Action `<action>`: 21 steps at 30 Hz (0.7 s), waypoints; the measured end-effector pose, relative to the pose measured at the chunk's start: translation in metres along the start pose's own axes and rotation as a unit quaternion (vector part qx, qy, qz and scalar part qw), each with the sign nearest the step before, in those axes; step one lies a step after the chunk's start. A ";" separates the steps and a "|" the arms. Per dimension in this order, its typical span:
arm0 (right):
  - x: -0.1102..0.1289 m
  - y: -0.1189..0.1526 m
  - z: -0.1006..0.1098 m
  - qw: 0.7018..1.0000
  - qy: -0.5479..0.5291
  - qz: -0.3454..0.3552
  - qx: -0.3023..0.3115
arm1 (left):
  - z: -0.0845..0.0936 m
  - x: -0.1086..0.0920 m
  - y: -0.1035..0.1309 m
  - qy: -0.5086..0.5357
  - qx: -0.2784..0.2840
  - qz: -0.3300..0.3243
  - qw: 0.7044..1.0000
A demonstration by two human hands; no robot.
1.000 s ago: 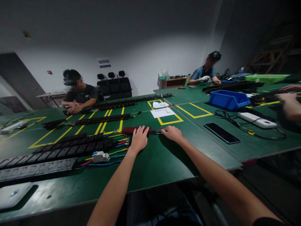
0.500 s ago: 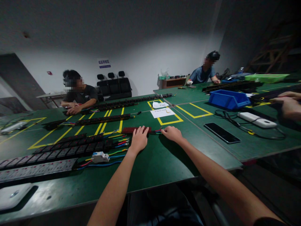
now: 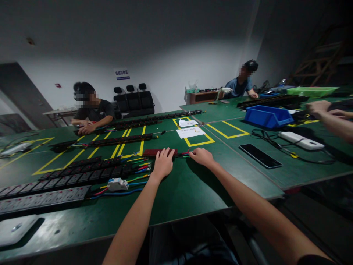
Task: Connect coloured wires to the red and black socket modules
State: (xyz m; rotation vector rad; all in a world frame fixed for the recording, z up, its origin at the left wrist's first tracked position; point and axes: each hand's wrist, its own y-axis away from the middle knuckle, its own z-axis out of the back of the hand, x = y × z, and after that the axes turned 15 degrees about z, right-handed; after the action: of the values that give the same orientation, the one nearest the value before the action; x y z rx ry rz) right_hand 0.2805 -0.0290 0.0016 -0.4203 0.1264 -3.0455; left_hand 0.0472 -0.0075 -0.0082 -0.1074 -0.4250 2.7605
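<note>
My left hand (image 3: 163,163) lies over a dark red bar (image 3: 149,152) on the green table, fingers stretched out and slightly apart on its top. From the bar's right end run several thin coloured wires (image 3: 182,155), red and green among them. Their far ends meet the closed fingertips of my right hand (image 3: 202,157), which pinches them just above the table. To the left lie rows of power socket strips (image 3: 45,200) with red, blue and yellow-green wires. A white circuit breaker (image 3: 117,184) sits on the wires of the nearest strip.
Right of my hands lie a black phone (image 3: 260,155), a white power bank (image 3: 301,140) with black cables, and a blue bin (image 3: 268,116). Paper sheets (image 3: 190,133) lie ahead among yellow tape lines. Two people work across the table; another person's hands (image 3: 321,108) show at right.
My hands, the bar and the wires have stayed in place. The hands at the far right have shifted, and the far-right person has raised a gloved hand.
</note>
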 end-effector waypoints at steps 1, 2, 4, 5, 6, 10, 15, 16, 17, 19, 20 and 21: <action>0.000 0.000 0.000 1.000 -0.001 -0.001 0.000 | 0.000 0.000 0.000 0.000 0.001 0.001 1.000; 0.000 0.000 0.000 1.000 -0.002 -0.002 0.001 | 0.001 0.000 0.000 0.000 0.003 0.001 1.000; 0.000 0.000 0.000 1.000 -0.003 -0.001 0.001 | 0.001 0.000 0.000 0.002 0.006 0.002 1.000; 0.000 0.000 0.000 1.000 -0.003 -0.001 0.001 | 0.002 -0.001 0.000 0.003 0.007 0.003 1.000; 0.000 0.000 0.000 1.000 -0.002 0.000 0.001 | 0.002 -0.001 0.000 0.004 0.009 0.004 1.000; 0.000 0.000 0.000 1.000 -0.001 0.002 0.000 | 0.003 -0.001 0.000 0.007 0.009 0.004 1.000; 0.001 0.000 0.001 1.000 0.002 0.001 0.003 | 0.001 0.000 0.001 0.005 -0.001 0.002 1.000; 0.001 0.000 0.001 1.000 0.003 0.000 0.005 | 0.000 0.000 0.001 0.004 -0.004 0.003 1.000; 0.001 0.000 0.001 1.000 0.005 -0.001 0.006 | 0.000 0.000 0.001 0.003 -0.005 0.004 1.000; 0.001 -0.001 0.001 1.000 0.006 0.001 0.007 | -0.001 0.000 0.001 0.003 -0.006 0.003 1.000; 0.001 -0.001 0.001 1.000 0.007 0.001 0.007 | -0.001 0.000 0.000 0.003 -0.006 0.003 1.000; 0.001 0.000 0.001 1.000 0.007 0.002 0.006 | -0.001 0.000 0.000 0.003 -0.006 0.002 1.000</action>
State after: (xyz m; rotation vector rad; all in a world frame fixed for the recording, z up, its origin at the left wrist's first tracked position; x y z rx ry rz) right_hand 0.2797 -0.0287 0.0029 -0.3969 0.1095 -3.0440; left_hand 0.0473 -0.0076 -0.0092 -0.1189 -0.4406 2.7612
